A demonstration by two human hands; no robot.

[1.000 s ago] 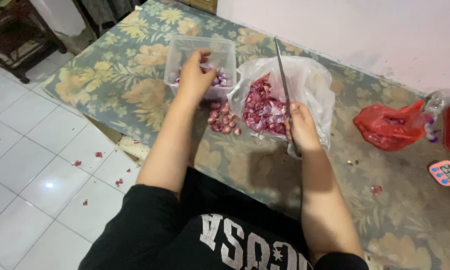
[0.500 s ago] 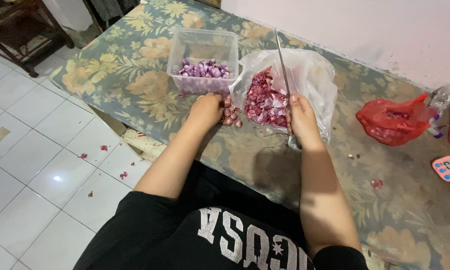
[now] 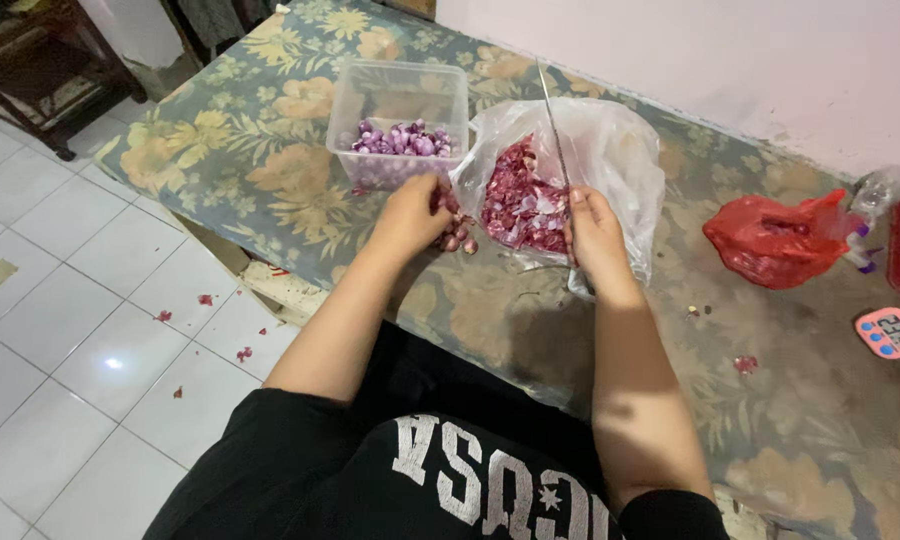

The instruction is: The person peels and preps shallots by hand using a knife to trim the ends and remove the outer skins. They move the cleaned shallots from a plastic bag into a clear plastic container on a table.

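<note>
Now my left hand (image 3: 410,215) has come back from the clear plastic tub of peeled purple shallots (image 3: 400,140), fingers closing on the unpeeled shallot pile (image 3: 457,235) beside it; my right hand (image 3: 595,240) stays clenched on the long steel knife (image 3: 555,140).

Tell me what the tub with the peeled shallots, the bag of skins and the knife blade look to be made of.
The tub looks like clear rigid plastic: see-through walls that keep their square shape. The bag seems thin, soft plastic film: translucent, crinkled, slumped open. The knife blade appears to be bare metal, thin and grey with a dull sheen; its handle is hidden inside the right hand.
</note>
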